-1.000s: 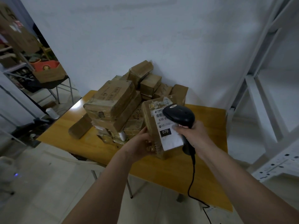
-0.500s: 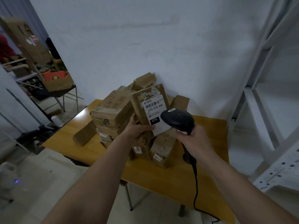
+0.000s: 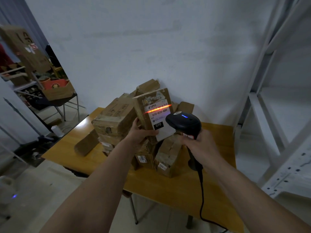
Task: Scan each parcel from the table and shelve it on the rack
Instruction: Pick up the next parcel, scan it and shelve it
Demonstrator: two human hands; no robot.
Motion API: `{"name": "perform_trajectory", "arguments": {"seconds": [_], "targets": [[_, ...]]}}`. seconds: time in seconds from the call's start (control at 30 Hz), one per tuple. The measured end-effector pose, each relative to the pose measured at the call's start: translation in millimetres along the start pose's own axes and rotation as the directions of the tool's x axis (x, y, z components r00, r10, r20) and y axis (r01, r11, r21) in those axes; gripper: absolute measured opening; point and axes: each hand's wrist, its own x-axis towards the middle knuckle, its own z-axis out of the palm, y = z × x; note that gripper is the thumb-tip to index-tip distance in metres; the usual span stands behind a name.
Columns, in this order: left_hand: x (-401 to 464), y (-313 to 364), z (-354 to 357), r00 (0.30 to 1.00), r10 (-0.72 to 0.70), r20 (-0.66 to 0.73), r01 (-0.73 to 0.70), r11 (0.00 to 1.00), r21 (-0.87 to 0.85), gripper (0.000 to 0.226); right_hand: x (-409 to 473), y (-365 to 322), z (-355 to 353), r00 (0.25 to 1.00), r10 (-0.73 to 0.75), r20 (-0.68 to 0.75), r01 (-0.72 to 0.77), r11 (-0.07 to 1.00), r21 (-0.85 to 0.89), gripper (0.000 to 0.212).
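The cardboard parcel [image 3: 152, 113] is held upright above the pile of parcels [image 3: 116, 121], its white label [image 3: 159, 120] reading 070-070-A80 crossed by a red scan line. The left hand [image 3: 138, 135] grips its lower edge. The right hand [image 3: 200, 147] clasps the black scanner [image 3: 184, 122] just beside it. The pile sits on the wooden surface [image 3: 176, 190]; a white rack [image 3: 276, 115] stands to the right.

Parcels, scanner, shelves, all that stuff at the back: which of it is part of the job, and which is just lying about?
Job:
- held parcel, left hand
- scanner, right hand
- parcel pile on table
- white rack

Lying about:
- open carton on a stand
- big box, far left
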Motion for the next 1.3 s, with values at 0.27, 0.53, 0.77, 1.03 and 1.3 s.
{"name": "perform_trajectory", "arguments": {"seconds": [0.27, 0.53, 0.77, 1.03, 1.3], "targets": [[3.2, -3.7, 4.8, 0.998, -0.006, 0.065, 0.004, 1.000, 0.026, 0.127, -3.2, -1.6, 0.9, 0.999, 0.034, -0.041, -0.031, 0.998, 0.055, 0.019], [4.8, -38.7, 25.6, 0.965, -0.016, 0.261, -0.021, 0.990, 0.139, 0.110, -29.7, 17.8, -6.2, 0.950, 0.125, -0.285, -0.092, 0.988, 0.125, 0.014], [-16.7, -101.5, 58.0, 0.841, -0.197, 0.504, 0.055, 0.957, 0.283, 0.124, -88.8, 43.1, -20.8, 0.775, 0.270, -0.571, -0.196, 0.962, 0.189, 0.016], [-88.7, -149.2, 118.4, 0.699, -0.332, 0.633, 0.081, 0.916, 0.392, 0.141, -176.9, 42.9, -76.9, 0.629, 0.281, -0.725, -0.156, 0.959, 0.236, 0.020], [-198.5, -199.4, 220.1, 0.586, -0.377, 0.717, -0.001, 0.885, 0.466, 0.125, -309.5, 42.4, -159.2, 0.497, 0.284, -0.820, -0.149, 0.959, 0.242, 0.021]]}}
